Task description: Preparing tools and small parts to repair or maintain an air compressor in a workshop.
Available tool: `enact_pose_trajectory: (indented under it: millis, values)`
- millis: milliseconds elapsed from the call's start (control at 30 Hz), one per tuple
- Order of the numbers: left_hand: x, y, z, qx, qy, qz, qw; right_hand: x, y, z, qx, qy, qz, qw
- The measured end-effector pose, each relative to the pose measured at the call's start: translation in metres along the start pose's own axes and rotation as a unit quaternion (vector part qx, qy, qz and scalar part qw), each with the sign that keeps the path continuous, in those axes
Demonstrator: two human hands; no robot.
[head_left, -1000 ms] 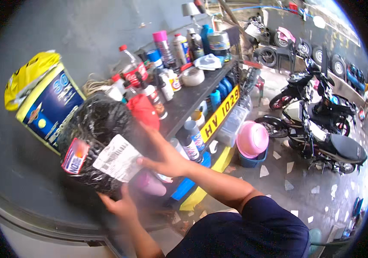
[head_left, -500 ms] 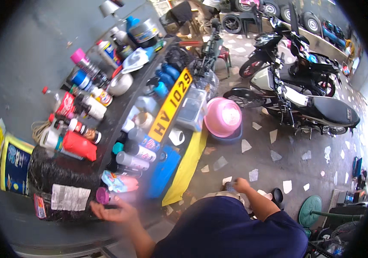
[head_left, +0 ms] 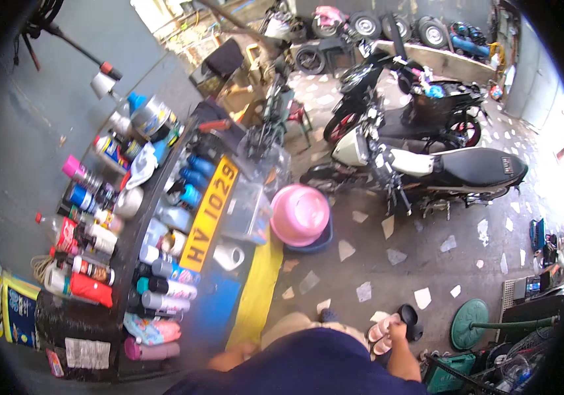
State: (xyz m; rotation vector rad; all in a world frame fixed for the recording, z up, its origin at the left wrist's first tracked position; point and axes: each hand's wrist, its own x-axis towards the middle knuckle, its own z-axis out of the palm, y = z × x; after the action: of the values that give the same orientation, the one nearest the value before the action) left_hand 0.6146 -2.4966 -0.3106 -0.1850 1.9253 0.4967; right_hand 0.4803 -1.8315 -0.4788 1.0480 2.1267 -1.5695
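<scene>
Pale-flecked floor (head_left: 420,271) spreads between crowded shelf (head_left: 128,253) and motorcycles (head_left: 473,166).

Bright daylight, blown out at right edge beside the grey wall (head_left: 537,82); floor (head_left: 427,253) dimmer, soft shadow under the motorcycle (head_left: 473,169). Left hand (head_left: 230,359) and blue panel (head_left: 211,306) smeared, hazy. Strong fisheye bend, dark rounded corners, mild softness overall.
</scene>
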Motion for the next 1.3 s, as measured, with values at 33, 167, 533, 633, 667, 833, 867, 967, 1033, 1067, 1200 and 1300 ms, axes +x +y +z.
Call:
enact_pose_trajectory:
  millis: [33, 167, 533, 633, 667, 833, 867, 967, 1033, 1067, 1200, 1300]
  values:
    - [0.016, 0.003, -0.022, 0.015, 0.008, -0.003, 1.0, -0.036, -0.003, 0.012, 0.115, -0.039, 0.058, 0.991]
    - [0.044, 0.049, -0.03, -0.079, 0.015, -0.006, 0.997, -0.089, 0.01, 0.038, -0.057, 0.009, -0.025, 0.998]
    - [0.173, 0.269, -0.288, -0.241, 0.28, 0.088, 0.925, -0.03, -0.105, -0.015, 0.019, -0.022, 0.184, 0.983]
    - [0.215, 0.329, -0.336, -0.158, 0.206, 0.161, 0.952, 0.011, -0.161, -0.036, 0.067, 0.06, 0.066, 0.994]
    - [0.225, 0.35, -0.346, -0.107, 0.136, 0.206, 0.963, 0.025, -0.178, -0.041, 0.115, 0.069, 0.009, 0.991]
    - [0.238, 0.511, -0.356, 0.29, -0.061, 0.349, 0.889, 0.011, -0.239, -0.057, 0.155, 0.172, -0.082, 0.969]
    - [0.246, 0.541, -0.346, 0.288, -0.1, 0.377, 0.874, -0.008, -0.238, -0.059, 0.069, 0.195, -0.089, 0.974]
    - [0.249, 0.638, -0.305, 0.317, -0.177, 0.433, 0.825, -0.019, -0.147, -0.04, 0.064, 0.283, -0.038, 0.956]
    - [0.244, 0.668, -0.291, 0.261, -0.18, 0.429, 0.846, -0.041, 0.002, -0.026, 0.032, 0.289, 0.008, 0.957]
    - [0.245, 0.679, -0.282, 0.208, -0.174, 0.411, 0.871, -0.054, 0.044, -0.021, 0.009, 0.281, 0.049, 0.958]
    - [0.28, 0.722, -0.28, 0.24, -0.095, 0.42, 0.87, -0.018, -0.001, 0.007, 0.143, 0.342, 0.266, 0.89]
    - [0.286, 0.797, -0.27, 0.337, -0.15, 0.421, 0.829, -0.031, -0.018, -0.108, 0.202, 0.306, 0.37, 0.854]
